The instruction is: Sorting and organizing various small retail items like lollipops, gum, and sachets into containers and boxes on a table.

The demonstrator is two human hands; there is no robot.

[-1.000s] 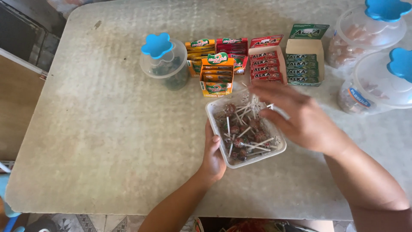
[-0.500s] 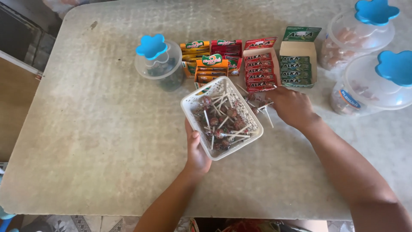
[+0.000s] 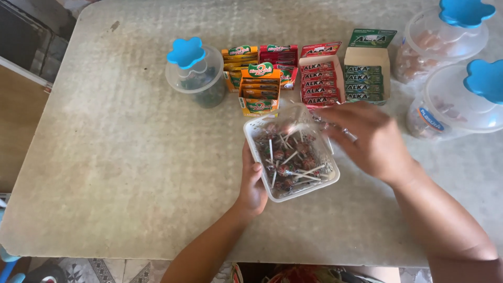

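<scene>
Head view: a clear tub of lollipops sits mid-worktop, before the candy boxes. The left hand grasps its near-left rim; the right hand pinches a wrapped lollipop at the far-right edge. The tub looks light, thin-walled and flexible, likely slippery; best gripped by the rim, both sides.

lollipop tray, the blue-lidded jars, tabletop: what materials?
Tray: thin clear plastic, glossy; the lollipops show through its walls. Jars: translucent plastic with opaque matte blue lids. Tabletop: looks like pale textured plastic or laminate, stained; cannot tell which.
</scene>
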